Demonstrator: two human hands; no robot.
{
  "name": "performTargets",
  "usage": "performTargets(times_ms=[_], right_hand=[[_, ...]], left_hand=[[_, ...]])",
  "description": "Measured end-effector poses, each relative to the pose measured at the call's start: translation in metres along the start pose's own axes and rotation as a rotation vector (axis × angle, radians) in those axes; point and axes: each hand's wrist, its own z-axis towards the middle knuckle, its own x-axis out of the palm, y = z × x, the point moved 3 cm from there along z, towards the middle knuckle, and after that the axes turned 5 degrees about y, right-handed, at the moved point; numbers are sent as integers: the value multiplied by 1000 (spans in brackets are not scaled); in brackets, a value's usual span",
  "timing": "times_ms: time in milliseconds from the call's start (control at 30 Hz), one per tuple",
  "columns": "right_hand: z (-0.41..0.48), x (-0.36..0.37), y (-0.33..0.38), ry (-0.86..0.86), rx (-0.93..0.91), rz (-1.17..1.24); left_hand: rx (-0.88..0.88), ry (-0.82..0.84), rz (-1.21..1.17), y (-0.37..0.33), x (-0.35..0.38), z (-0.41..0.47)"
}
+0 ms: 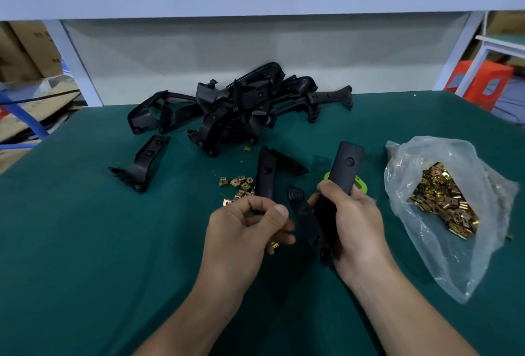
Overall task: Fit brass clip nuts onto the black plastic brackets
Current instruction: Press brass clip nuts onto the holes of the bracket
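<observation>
My right grip (pixel 355 225) held a bracket (pixel 345 168); left grip (pixel 247 230) seemingly pinched a clip nut (pixel 274 245); misaligned, it might slip off.

Both my forearms angled in from below, my left hand (pixel 250 230) curled, fingers pinching a brass clip nut (pixel 274 245), my right hand (pixel 352 222) gripping a black bracket (pixel 345 169)

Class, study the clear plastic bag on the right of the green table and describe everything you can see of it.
The clear plastic bag is thin, crinkled, glossy film, slumped on the green table mat to the right of the right hand, which does not touch it. A heap of small shiny brass clip nuts fills its middle, seen through the film. Only the mat appears to touch it.
</observation>
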Motion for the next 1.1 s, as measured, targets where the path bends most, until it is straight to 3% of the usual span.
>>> performTargets(times_ms=[200, 600, 1100], right_hand=[[-2, 0, -1, 23, 21, 27], [-2, 1, -3, 30, 27, 37], [-2, -2, 0, 18, 53, 74]], left_hand=[[28, -64, 111, -5, -3, 0], [-74, 9, -211, 5, -7, 9], [-39, 53, -82, 3, 8, 3]])
